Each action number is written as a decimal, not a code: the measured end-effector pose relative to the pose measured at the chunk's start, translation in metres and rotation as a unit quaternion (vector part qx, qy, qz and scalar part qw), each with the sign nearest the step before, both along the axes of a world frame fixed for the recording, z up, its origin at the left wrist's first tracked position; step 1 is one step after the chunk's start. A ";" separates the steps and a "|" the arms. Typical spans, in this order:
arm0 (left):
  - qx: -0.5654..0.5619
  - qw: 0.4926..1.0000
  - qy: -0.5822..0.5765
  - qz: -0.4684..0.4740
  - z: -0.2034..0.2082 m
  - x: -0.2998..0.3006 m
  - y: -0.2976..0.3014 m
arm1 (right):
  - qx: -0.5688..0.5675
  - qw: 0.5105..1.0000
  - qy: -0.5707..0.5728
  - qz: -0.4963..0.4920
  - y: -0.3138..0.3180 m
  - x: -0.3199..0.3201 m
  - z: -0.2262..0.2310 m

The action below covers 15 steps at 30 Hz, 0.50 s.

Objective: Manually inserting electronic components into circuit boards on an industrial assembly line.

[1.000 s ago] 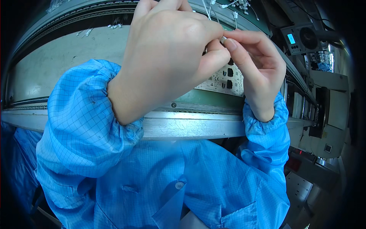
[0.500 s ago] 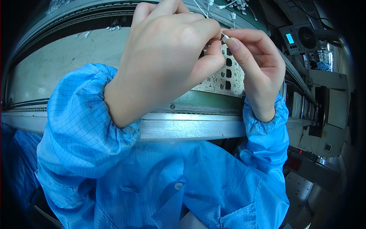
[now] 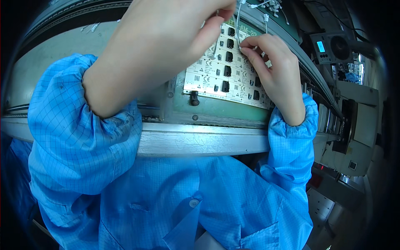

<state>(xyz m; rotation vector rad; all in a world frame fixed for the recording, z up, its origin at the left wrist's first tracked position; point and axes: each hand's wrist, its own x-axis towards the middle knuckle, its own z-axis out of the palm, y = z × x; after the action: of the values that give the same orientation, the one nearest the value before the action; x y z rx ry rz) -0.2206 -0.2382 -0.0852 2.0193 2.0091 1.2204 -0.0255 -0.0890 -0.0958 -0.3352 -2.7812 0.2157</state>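
Both hands pinched a thin white wire (image 3: 238, 25): left hand (image 3: 166, 41) at eleven o'clock, right hand (image 3: 273, 71) over the circuit board (image 3: 227, 77).

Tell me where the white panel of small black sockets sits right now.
Head view, upper centre-right: the white panel of small black sockets lies on a green carrier plate, between the left hand and right hand.

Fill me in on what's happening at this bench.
A person in a blue smock works with both bare hands over a white circuit board panel with rows of small black parts, seated in a green carrier on a metal rail. The right hand pinches a thin white wire down at the panel. The left hand is raised above it, holding the wire's upper end.
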 end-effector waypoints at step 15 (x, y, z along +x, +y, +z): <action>0.062 0.997 -0.014 -0.042 -0.024 0.004 -0.010 | -0.146 0.986 -0.028 -0.073 -0.013 -0.005 -0.004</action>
<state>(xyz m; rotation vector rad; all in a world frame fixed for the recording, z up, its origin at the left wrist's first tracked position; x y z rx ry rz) -0.2163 -0.2483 -0.1092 2.1050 1.8583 1.3807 -0.0302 -0.1017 -0.0998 -0.6228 -2.7627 0.5883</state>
